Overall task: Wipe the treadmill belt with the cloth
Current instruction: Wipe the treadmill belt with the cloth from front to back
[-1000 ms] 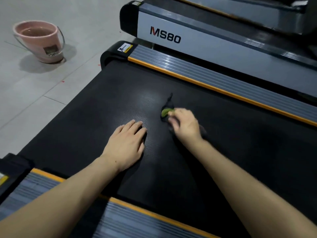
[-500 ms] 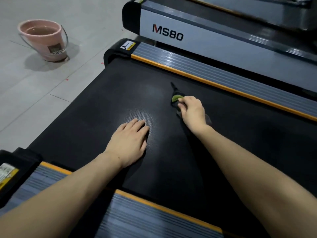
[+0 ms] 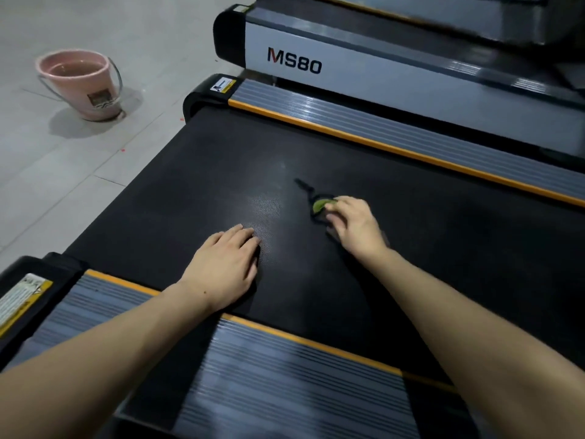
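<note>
The black treadmill belt [image 3: 196,172] fills the middle of the head view. A dark cloth [image 3: 318,205] with a green patch lies bunched on the belt, a thin tail of it trailing up and left. My right hand [image 3: 354,226] grips the cloth, fingers curled over it, and presses it onto the belt. My left hand [image 3: 224,267] rests flat on the belt with straight fingers, to the left of the cloth and nearer to me. Most of the cloth is hidden under my right hand.
Grey ribbed side rails with orange edging run along the belt on the near side [image 3: 285,381] and the far side [image 3: 411,134]. A second treadmill marked MS80 [image 3: 294,63] stands beyond. A pink bucket [image 3: 85,83] holding water sits on the tiled floor at upper left.
My right hand slid the cloth away from me across the belt, then drew it back a little. My left hand stayed flat in about the same place.
</note>
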A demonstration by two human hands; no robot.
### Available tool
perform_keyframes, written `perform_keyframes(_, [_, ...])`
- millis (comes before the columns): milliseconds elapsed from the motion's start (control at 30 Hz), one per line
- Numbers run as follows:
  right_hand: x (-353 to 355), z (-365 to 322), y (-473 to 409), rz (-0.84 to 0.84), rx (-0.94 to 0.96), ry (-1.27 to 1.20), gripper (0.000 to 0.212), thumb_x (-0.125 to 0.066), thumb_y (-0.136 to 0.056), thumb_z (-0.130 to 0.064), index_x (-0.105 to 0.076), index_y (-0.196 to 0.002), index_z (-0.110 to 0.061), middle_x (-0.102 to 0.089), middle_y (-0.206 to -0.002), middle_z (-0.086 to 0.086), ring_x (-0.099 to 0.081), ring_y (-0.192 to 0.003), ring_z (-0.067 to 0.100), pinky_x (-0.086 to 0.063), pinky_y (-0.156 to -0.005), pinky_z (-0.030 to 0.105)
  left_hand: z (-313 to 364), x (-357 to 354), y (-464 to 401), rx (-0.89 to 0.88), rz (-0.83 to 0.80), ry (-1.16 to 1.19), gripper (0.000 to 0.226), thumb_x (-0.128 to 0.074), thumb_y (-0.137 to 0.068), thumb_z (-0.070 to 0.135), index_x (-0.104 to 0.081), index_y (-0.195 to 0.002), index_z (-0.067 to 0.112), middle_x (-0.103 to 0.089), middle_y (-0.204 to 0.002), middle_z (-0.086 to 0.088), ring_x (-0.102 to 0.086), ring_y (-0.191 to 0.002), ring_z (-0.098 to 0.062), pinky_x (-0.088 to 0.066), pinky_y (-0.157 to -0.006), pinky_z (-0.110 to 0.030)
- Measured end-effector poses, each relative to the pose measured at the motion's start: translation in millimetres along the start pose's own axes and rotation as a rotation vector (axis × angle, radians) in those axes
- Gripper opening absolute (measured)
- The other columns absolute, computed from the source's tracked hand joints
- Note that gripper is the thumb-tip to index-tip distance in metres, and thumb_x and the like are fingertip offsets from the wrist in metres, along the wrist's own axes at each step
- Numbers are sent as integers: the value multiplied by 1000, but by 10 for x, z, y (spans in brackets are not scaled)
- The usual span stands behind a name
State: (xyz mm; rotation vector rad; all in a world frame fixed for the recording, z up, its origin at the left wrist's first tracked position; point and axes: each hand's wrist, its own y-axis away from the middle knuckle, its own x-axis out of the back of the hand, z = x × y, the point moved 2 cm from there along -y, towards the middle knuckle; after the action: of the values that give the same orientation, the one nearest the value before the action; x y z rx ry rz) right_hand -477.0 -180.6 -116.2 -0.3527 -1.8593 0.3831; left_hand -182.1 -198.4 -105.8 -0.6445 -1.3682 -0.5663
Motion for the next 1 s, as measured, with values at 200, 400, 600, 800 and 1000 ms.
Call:
perform_keyframes(200, [234,-338,676,-73,20,-113,18,-68,-90,-25,-74,-104,-16,-68,-116,6,-60,-100,24,-46,-92,32,410,59,1,-13,-25,41,51,-30,-91,39,-65,-121,17,-62,-135,-7,-56,-130,-28,-46,-105,-42])
perform_keyframes(400, [560,-81,1237,-177,250,-154,18,-69,-94,-23,-73,-109,-13,-65,-122,5,-58,-107,22,-44,-99,29,939,-64,30,62,-21,154,54,-25,-92,41,-61,-127,22,-58,-138,-2,-49,-135,-22,-40,-109,-38])
perform_keyframes(600, [600,887,549,49,-273,85,19,-65,-93,-22,-72,-110,-14,-64,-113,7,-56,-100,35,-41,-93,32,1276,-140,57,103,-29,241,35,-45,-101,30,-60,-130,20,-51,-145,-4,-38,-144,-25,-35,-115,-41])
perform_keyframes(800, [815,259,1525,-78,-13,-87,18,-67,-92,-27,-73,-105,-17,-64,-112,4,-56,-92,25,-45,-87,31,1419,-162,111,68,-13,248,47,-29,-95,36,-62,-123,19,-51,-142,-5,-41,-142,-26,-37,-115,-42])
perform_keyframes(1000, [807,598,1418,-59,131,-5,18,-68,-93,-23,-72,-108,-14,-63,-112,7,-57,-97,27,-48,-91,34,1433,-154,112,81,63,241,40,-37,-90,30,-66,-114,15,-56,-132,-2,-47,-132,-23,-40,-111,-40])
